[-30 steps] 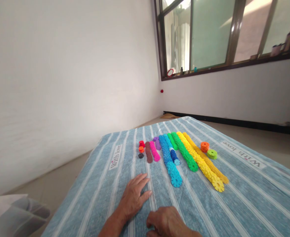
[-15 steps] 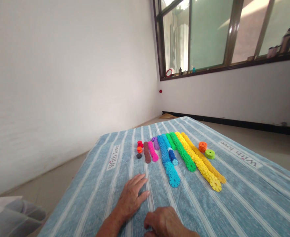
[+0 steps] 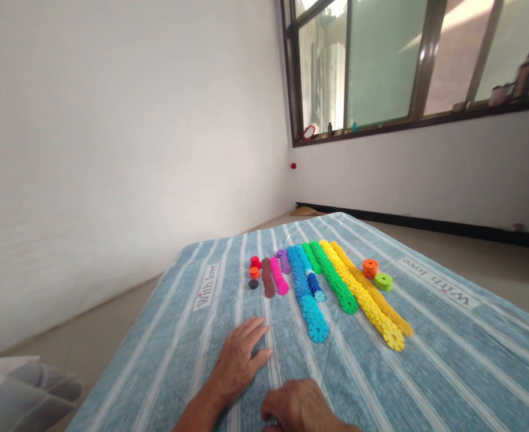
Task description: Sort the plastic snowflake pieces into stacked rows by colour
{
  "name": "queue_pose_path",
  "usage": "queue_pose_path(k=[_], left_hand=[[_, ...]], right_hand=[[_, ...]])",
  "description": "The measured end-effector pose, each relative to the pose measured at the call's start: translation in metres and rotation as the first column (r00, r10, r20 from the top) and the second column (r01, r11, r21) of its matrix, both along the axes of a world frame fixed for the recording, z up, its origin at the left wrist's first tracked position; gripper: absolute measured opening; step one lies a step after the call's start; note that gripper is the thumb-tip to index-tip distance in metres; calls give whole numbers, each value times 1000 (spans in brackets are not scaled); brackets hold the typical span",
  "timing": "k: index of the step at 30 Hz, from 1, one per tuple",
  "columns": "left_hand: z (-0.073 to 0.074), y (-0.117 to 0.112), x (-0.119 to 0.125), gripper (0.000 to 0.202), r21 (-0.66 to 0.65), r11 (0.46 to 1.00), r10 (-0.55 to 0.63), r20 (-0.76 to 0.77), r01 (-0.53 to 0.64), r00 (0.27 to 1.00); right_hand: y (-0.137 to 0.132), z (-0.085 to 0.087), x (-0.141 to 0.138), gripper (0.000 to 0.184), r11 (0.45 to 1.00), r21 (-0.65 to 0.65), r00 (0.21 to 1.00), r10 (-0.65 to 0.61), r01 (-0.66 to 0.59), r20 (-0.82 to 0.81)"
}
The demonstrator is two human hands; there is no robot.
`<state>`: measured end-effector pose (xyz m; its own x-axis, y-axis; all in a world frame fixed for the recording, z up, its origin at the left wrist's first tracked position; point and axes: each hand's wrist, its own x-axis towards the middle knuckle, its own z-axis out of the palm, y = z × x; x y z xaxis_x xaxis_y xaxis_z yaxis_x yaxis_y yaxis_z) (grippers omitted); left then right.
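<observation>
My left hand lies flat, palm down, fingers stretched out, on a blue striped cloth. My right hand rests beside it at the bottom edge with its fingers curled under; whatever is inside them is hidden. Ahead of both hands lie rows of toothed plastic discs sorted by colour: a light blue row, a green row, a yellow row, a pink row and a brown row. Neither hand touches them.
A small orange stack and a lime stack stand right of the rows; red, orange and dark discs sit at the left. White walls and a window sill with small items lie beyond. A grey-white bundle is at the lower left.
Both hands stay where they were. Only the view has shifted slightly.
</observation>
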<state>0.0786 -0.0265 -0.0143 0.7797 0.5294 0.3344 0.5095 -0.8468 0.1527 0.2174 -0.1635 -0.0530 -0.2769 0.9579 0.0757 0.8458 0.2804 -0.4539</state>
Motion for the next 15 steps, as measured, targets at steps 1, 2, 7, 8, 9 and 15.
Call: queue_pose_path(k=[1, 2, 7, 8, 9, 15], left_hand=[[0, 0, 0, 44, 1, 1000, 1, -2, -1, 1000], [1, -1, 0, 44, 2, 1000, 4, -10, -4, 1000], [4, -2, 1, 47, 3, 1000, 15, -60, -15, 998], [4, -2, 1, 47, 5, 1000, 15, -58, -14, 998], [4, -2, 1, 46, 7, 1000, 13, -52, -12, 999], [2, -1, 0, 45, 2, 1000, 5, -11, -5, 1000]], right_hand=[[0, -1, 0, 27, 1000, 4, 1000, -11, 11, 2], [0, -1, -1, 27, 1000, 4, 1000, -18, 18, 4], [2, -4, 0, 28, 1000, -9, 999, 25, -25, 20], [2, -4, 1, 28, 1000, -6, 999, 28, -28, 25], [3, -4, 1, 28, 1000, -1, 999, 24, -24, 29], [-2, 1, -4, 28, 1000, 0, 999, -24, 24, 39]])
